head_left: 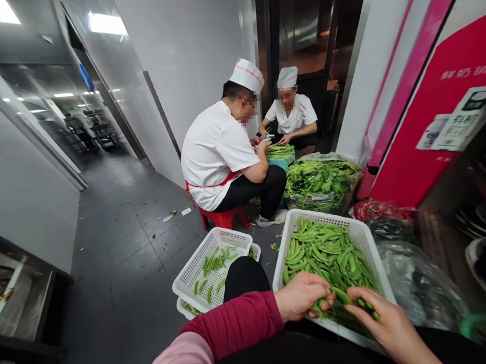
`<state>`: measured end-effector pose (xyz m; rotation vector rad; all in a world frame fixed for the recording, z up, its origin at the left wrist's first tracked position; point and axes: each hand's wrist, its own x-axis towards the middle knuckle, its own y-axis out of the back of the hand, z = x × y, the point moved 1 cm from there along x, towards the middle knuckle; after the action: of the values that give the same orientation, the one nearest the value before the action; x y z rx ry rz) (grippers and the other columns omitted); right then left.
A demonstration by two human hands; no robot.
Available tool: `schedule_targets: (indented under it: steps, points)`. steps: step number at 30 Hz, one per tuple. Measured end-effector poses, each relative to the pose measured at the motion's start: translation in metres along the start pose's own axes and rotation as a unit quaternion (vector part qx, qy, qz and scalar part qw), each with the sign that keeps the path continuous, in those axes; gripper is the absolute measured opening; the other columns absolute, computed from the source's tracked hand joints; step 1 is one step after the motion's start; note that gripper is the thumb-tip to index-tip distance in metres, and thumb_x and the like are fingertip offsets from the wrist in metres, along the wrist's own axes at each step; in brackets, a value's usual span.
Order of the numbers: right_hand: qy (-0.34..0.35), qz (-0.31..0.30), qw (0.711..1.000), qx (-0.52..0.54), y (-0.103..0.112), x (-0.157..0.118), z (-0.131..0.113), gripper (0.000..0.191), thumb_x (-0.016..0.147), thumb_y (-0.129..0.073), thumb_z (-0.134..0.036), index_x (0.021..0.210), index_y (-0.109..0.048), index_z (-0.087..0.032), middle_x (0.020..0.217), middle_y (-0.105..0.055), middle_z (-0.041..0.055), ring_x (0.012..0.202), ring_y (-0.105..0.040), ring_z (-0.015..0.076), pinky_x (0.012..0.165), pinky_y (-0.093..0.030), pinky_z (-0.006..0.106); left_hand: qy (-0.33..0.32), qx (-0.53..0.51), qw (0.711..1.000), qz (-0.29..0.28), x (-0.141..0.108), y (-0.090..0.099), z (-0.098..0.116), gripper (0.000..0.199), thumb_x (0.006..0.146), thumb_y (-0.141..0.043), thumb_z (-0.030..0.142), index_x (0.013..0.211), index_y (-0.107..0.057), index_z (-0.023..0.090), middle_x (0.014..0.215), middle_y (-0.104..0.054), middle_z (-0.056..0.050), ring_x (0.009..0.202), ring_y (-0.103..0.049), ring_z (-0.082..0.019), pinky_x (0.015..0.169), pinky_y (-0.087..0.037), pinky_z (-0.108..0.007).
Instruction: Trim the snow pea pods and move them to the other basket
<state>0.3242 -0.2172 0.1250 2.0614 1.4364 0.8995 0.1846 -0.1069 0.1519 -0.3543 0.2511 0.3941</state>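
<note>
Over the near edge of a large white basket piled with green pea pods, both my hands work close together. My left hand is closed, its fingers pinching one end of a flat green pod. On the other side, my right hand pinches the same pod near its other end, and more pods show between its fingers. To the left, a smaller white perforated basket holds some loose pods. It rests on another white basket, mostly hidden. My knee covers part of its right side.
Ahead, a person in white sits on a red stool, facing a second person by a heap of greens. Plastic bags lie right of my basket, beside a red panel. Scraps dot the dark tile floor.
</note>
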Motion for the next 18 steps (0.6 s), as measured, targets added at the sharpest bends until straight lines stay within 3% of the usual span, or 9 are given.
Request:
schedule_targets:
  steps: [2, 4, 6, 8, 10, 13, 15, 18]
  points:
    - [-0.056, 0.035, 0.996, 0.051, 0.001, -0.001, -0.014, 0.02, 0.073, -0.052, -0.038, 0.082, -0.056, -0.021, 0.079, -0.062, 0.0044, 0.075, -0.058, 0.0187, 0.066, -0.045, 0.026, 0.008, 0.029, 1.0, 0.001, 0.002, -0.002, -0.006, 0.012, 0.062, -0.041, 0.021, 0.059, -0.05, 0.013, 0.044, -0.04, 0.005, 0.03, -0.029, -0.003, 0.029, -0.019, -0.017]
    - [-0.139, 0.089, 0.979, 0.119, 0.006, 0.002, -0.023, 0.021, 0.071, -0.054, -0.038, 0.081, -0.054, -0.02, 0.059, -0.058, 0.0, 0.058, -0.054, 0.0164, 0.055, -0.043, 0.025, 0.034, 0.103, 0.994, 0.028, 0.006, 0.002, -0.014, 0.013, 0.061, -0.043, 0.021, 0.06, -0.053, 0.012, 0.043, -0.04, 0.005, 0.03, -0.028, -0.003, 0.03, -0.02, -0.017]
    - [-0.195, 0.167, 0.941, 0.221, 0.014, 0.007, -0.024, 0.019, 0.074, -0.052, -0.039, 0.079, -0.049, -0.02, 0.045, -0.048, -0.0049, 0.044, -0.046, 0.0125, 0.048, -0.038, 0.024, 0.059, 0.194, 0.975, 0.086, 0.011, 0.01, -0.021, 0.011, 0.059, -0.047, 0.019, 0.059, -0.055, 0.011, 0.043, -0.041, 0.005, 0.031, -0.028, -0.003, 0.03, -0.018, -0.017]
    - [-0.191, 0.229, 0.899, 0.319, 0.021, 0.011, -0.02, 0.02, 0.076, -0.051, -0.039, 0.076, -0.046, -0.02, 0.044, -0.044, -0.0064, 0.041, -0.041, 0.0101, 0.045, -0.035, 0.022, 0.071, 0.222, 0.965, 0.121, 0.016, 0.017, -0.024, 0.016, 0.063, -0.043, 0.021, 0.062, -0.056, 0.011, 0.045, -0.041, 0.005, 0.031, -0.027, -0.003, 0.031, -0.019, -0.017]
    - [-0.191, 0.226, 0.878, 0.377, 0.023, 0.013, -0.016, 0.022, 0.074, -0.054, -0.039, 0.076, -0.045, -0.019, 0.044, -0.044, -0.0066, 0.041, -0.039, 0.009, 0.043, -0.032, 0.021, 0.058, 0.236, 0.965, 0.103, 0.019, 0.018, -0.019, 0.023, 0.067, -0.039, 0.022, 0.071, -0.059, 0.011, 0.049, -0.043, 0.005, 0.033, -0.027, -0.003, 0.033, -0.021, -0.016]
    - [-0.212, 0.165, 0.872, 0.409, 0.014, 0.012, -0.017, 0.024, 0.074, -0.056, -0.039, 0.075, -0.044, -0.018, 0.044, -0.044, -0.0066, 0.04, -0.038, 0.0082, 0.042, -0.031, 0.02, -0.015, 0.267, 0.963, 0.035, 0.019, 0.006, -0.003, 0.028, 0.071, -0.039, 0.023, 0.085, -0.061, 0.011, 0.054, -0.046, 0.004, 0.04, -0.032, -0.003, 0.039, -0.026, -0.016]
    - [-0.208, 0.149, 0.871, 0.419, 0.006, 0.011, -0.02, 0.024, 0.075, -0.055, -0.039, 0.073, -0.043, -0.018, 0.045, -0.044, -0.0066, 0.041, -0.038, 0.0077, 0.043, -0.032, 0.02, -0.062, 0.29, 0.955, -0.004, 0.018, -0.004, 0.008, 0.028, 0.073, -0.04, 0.024, 0.084, -0.061, 0.011, 0.055, -0.046, 0.003, 0.045, -0.035, -0.004, 0.044, -0.029, -0.016]
    - [-0.195, 0.129, 0.878, 0.417, -0.004, 0.01, -0.019, 0.023, 0.076, -0.054, -0.038, 0.071, -0.042, -0.019, 0.047, -0.045, -0.0064, 0.043, -0.04, 0.0077, 0.043, -0.033, 0.02, -0.08, 0.304, 0.949, -0.032, 0.02, -0.01, 0.014, 0.027, 0.075, -0.038, 0.027, 0.078, -0.059, 0.011, 0.056, -0.046, 0.003, 0.047, -0.035, -0.005, 0.046, -0.029, -0.016]
